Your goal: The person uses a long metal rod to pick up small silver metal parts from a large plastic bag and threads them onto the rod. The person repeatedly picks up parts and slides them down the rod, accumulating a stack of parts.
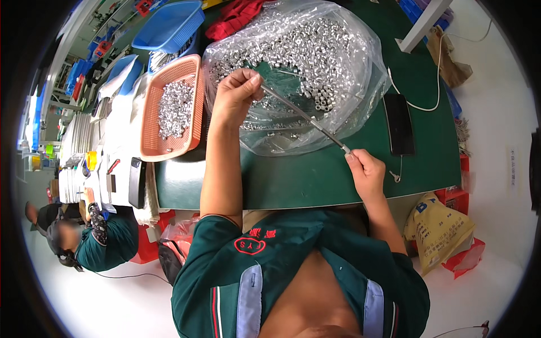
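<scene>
A thin grey metal rod (287, 102) runs slantwise between my two hands above the table. Its upper left end is pinched by my left hand (239, 93), with fingers closed. My right hand (366, 172) grips the lower right end between thumb and fingers. A short brighter piece, perhaps a sleeve, shows partway along the rod. Beneath and beyond it, a large clear plastic bag (276, 145) lies spread open, holding a great many small shiny metal rings (324, 93). Left of my left hand stands an orange plastic basket (147, 127) with more small metal pieces (176, 110).
Blue baskets (169, 25) and a red cloth (232, 18) sit at the far left. On the green table (270, 183), a black phone (399, 124) with a white cable lies at right; another dark phone (137, 183) lies left. A co-worker (107, 239) sits at left. A yellow sack (439, 231) stands at right.
</scene>
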Demonstrator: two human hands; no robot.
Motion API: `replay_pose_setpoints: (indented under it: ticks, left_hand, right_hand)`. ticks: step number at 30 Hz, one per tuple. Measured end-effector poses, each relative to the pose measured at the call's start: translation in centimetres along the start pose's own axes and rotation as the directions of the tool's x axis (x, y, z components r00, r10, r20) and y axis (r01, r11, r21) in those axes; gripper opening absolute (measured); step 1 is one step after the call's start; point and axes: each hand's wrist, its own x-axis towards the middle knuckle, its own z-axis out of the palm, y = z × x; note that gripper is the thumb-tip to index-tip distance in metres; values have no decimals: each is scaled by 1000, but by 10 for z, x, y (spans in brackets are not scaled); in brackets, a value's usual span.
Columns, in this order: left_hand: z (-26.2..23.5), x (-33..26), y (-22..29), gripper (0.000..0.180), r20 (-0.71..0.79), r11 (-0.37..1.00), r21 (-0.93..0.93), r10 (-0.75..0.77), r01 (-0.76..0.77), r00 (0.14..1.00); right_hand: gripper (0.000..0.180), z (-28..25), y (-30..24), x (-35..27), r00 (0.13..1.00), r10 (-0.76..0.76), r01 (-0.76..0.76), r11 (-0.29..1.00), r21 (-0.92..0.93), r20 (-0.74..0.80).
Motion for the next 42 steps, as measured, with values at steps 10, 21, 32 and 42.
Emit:
replay_pose_setpoints:
  ticks: [10, 21, 32, 42]
  left_hand:
    - [56, -14, -39, 21, 237, 829, 554, -239, 71, 942]
    - [56, -13, -68, 12, 380, 300, 880, 20, -368, 925]
    - [-2, 6, -37, 16, 255, 776, -584, -103, 238, 961]
    - [-16, 6, -28, 19, 276, 803, -546, -95, 238, 956]
  right_hand:
    - [15, -1, 0, -2, 986, 153, -143, 981, 133, -68]
    - [14, -4, 1, -2, 983, 178, -168, 972, 165, -51]
    - [12, -2, 0, -1, 993, 115, -113, 986, 121, -14]
    - [14, 2, -2, 0, 999, 47, -47, 999, 18, 6]
